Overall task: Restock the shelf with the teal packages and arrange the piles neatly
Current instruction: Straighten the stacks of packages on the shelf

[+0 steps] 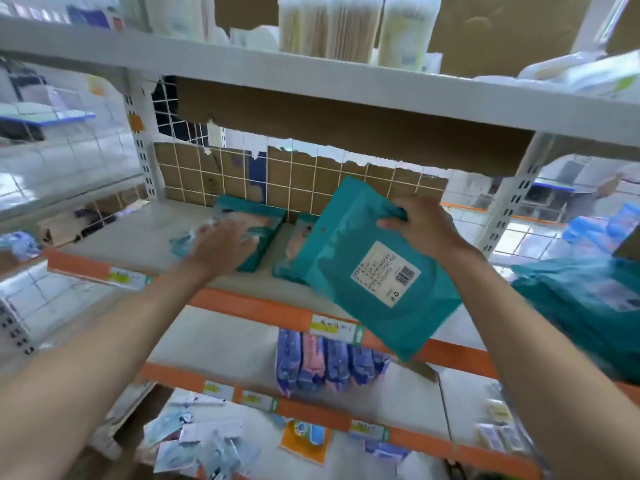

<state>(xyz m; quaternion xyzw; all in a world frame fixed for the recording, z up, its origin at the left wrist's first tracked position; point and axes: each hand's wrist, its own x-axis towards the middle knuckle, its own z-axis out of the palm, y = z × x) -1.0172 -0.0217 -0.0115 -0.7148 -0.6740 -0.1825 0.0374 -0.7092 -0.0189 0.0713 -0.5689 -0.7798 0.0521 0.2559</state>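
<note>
A shop aisle seen from above, looking down at white metal shelving with orange front strips (pixel 249 308). Behind the shelves is a white wire grid (pixel 304 174) backed with torn brown cardboard.

The middle shelf (pixel 138 237) holds two low piles of teal packages. The left pile (pixel 256 216) lies flat near the back. The second pile (pixel 294 251) sits just to its right and is partly hidden by a package held in front of it. At the far right edge there is a blurred heap of more teal packages (pixel 588 299). The shelf above carries tall pale packs (pixel 346 26). The shelf below has a row of purple and pink packs (pixel 329 362) standing side by side. The lowest shelf holds scattered small white and blue packs (pixel 201 441) and an orange pack (pixel 304 441). A white and yellow price label (pixel 332 325) is stuck on the orange strip.

The left hand (pixel 221 244) reaches forward with a straight arm and rests flat on the left pile. Its fingers are extended and grasp nothing; it is blurred. The right hand (pixel 426 226) is raised in front of the shelf and grips the top edge of a single teal package (pixel 346 271). The fingers curl over the front and the thumb is behind. This package hangs tilted above the shelf's front edge, with its plain back and a white barcode sticker (pixel 386 271) facing the camera.
</note>
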